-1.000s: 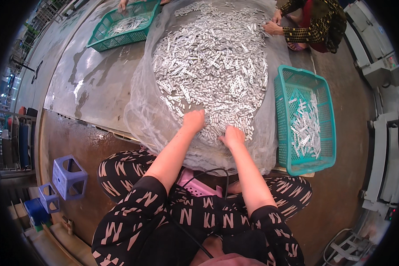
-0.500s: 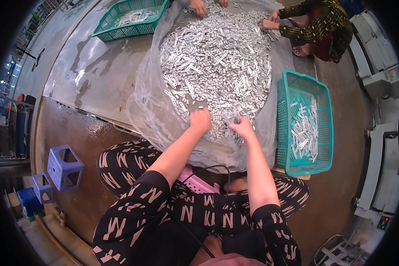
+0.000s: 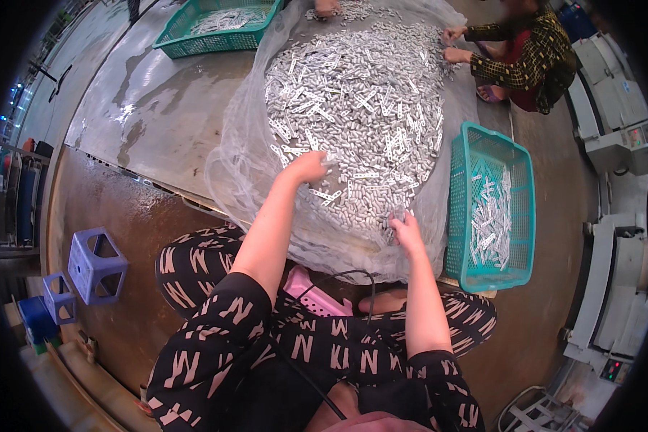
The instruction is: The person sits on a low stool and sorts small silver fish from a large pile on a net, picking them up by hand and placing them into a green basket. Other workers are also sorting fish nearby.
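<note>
Small parts [image 3: 353, 122]: shiny silvery metal
Sheet [image 3: 237, 155]: thin clear plastic
Basket [image 3: 455, 216]: teal plastic mesh
Floor [image 3: 151, 115]: wet, glossy

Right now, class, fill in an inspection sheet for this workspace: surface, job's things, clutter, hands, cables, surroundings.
Surface: wet grey floor slab under a clear plastic sheet.
Job's things: heap of small silvery pieces; teal basket at the right, partly filled.
Clutter: second teal basket far left; pink stool.
Hands: left hand and right hand both in the heap; grip unclear.
Cables: black cable over the lap.
Surroundings: purple crates; a co-worker's hands; grey machines.
</note>
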Demonstrator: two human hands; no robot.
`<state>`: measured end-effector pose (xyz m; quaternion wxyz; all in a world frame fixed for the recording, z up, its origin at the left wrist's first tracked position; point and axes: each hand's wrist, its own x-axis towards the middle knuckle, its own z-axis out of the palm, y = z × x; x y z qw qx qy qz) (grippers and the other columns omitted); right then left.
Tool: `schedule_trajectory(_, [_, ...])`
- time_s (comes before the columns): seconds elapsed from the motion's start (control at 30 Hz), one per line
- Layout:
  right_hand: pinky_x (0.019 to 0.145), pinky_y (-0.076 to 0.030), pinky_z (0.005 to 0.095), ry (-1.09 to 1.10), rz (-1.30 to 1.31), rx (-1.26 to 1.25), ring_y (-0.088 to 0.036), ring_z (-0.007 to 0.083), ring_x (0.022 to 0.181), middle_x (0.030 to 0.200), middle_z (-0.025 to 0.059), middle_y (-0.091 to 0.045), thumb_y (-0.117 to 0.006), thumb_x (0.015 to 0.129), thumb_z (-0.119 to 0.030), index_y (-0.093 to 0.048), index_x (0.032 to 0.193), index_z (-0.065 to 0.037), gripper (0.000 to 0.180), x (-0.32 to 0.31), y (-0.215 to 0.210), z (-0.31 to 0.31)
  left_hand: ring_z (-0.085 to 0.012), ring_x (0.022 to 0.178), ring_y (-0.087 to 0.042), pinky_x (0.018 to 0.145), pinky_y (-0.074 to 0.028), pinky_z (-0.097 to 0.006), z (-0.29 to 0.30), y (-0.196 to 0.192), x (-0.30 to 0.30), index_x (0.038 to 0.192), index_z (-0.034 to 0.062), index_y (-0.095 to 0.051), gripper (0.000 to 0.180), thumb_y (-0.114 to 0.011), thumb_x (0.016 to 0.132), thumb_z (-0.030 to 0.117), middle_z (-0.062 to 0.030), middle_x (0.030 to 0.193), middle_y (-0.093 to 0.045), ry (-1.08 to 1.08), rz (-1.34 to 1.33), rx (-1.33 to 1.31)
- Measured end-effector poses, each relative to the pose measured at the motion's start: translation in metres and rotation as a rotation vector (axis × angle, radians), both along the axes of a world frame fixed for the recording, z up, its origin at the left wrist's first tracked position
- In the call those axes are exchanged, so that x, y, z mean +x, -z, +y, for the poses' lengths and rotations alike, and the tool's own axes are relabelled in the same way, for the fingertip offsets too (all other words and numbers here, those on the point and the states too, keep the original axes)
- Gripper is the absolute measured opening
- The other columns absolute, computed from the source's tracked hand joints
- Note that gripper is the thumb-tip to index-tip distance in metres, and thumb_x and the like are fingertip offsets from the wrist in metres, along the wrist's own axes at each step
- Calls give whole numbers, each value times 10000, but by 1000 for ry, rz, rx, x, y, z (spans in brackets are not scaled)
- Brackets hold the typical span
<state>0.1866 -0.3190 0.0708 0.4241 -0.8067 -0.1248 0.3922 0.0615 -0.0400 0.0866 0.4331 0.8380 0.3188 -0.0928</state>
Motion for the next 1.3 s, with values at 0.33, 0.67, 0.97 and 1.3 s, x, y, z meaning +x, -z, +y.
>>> schedule_trajectory(0.33, [777,-463,423,-464,-539,-657,-587,327,914,960,172,-623,-685,706,-323,-608,1023,-90,401,-40,-24,3,-284,901,-608,741,-499,-396,-39,22,-11,922,60,-613,282,-657,676,190,-140,945,-628,211,135,392])
schedule_trajectory(0.67, [641,-463,381,-84,-464,-128,-615,326,740,762,172,-640,-649,750,-263,-640,843,-8,272,11,31,-22,-275,816,-641,679,-511,-399,-87,38,1,912,7,-583,200,-462,794,114,-144,900,-639,148,180,535])
schedule_trajectory(0.97, [741,-460,360,-20,-489,-147,-606,277,883,930,187,-631,-643,764,-265,-609,989,7,354,7,54,-25,-328,899,-603,766,-483,-405,-63,42,5,1018,7,-577,330,-516,763,206,-202,940,-619,131,195,327])
schedule_trajectory(1.3, [776,-469,407,-274,-500,-494,-590,307,917,954,152,-628,-685,712,-302,-601,1058,-104,408,-32,-5,-6,-215,739,-595,645,-486,-336,-25,-18,-10,963,46,-529,178,-580,813,129,-93,848,-606,-313,-455,-1334])
